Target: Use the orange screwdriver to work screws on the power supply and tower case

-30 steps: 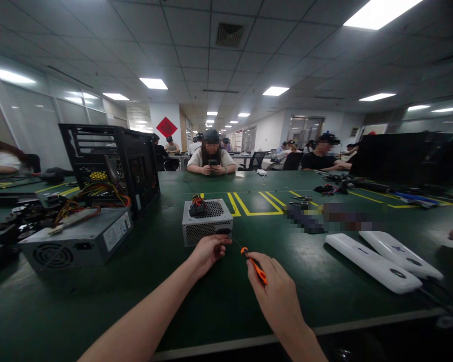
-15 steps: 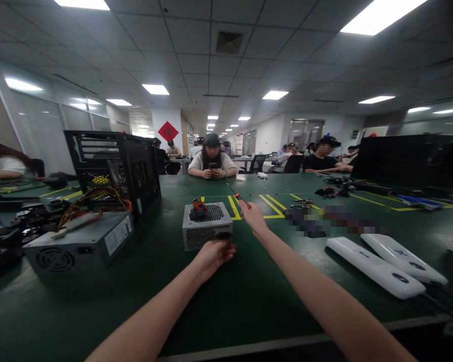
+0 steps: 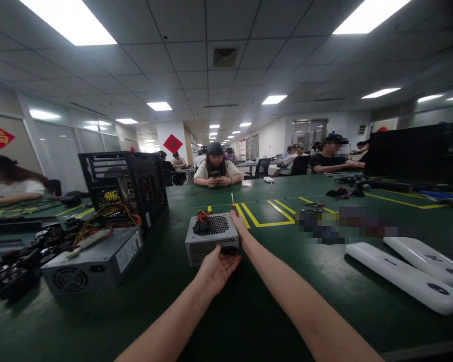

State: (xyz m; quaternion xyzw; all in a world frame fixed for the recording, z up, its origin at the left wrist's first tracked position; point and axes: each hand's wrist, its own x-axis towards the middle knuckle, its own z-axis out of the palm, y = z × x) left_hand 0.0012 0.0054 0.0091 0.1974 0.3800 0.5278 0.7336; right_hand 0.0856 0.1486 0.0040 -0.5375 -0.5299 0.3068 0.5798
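A grey computer power supply with a perforated casing stands on the green table in front of me. A bundle of coloured wires with a dark plug lies on its top. My left hand is at its lower front right corner, thumb against the front face and fingers under a dark patch, perhaps its socket. My right hand is closed round a screwdriver, its shaft pointing up and away. That hand rests beside the supply's right side, seemingly touching it. The screwdriver's handle is mostly hidden in my fingers.
Left stand a larger power supply and an open black computer case. Right lie two white devices, small tools and blurred items. A black panel stands far right. Across the table sits a person holding a phone.
My right hand has come left and closer, to the power supply's side, and the screwdriver now points more upright. The power supply has shifted slightly left on the table. My view has tilted up.
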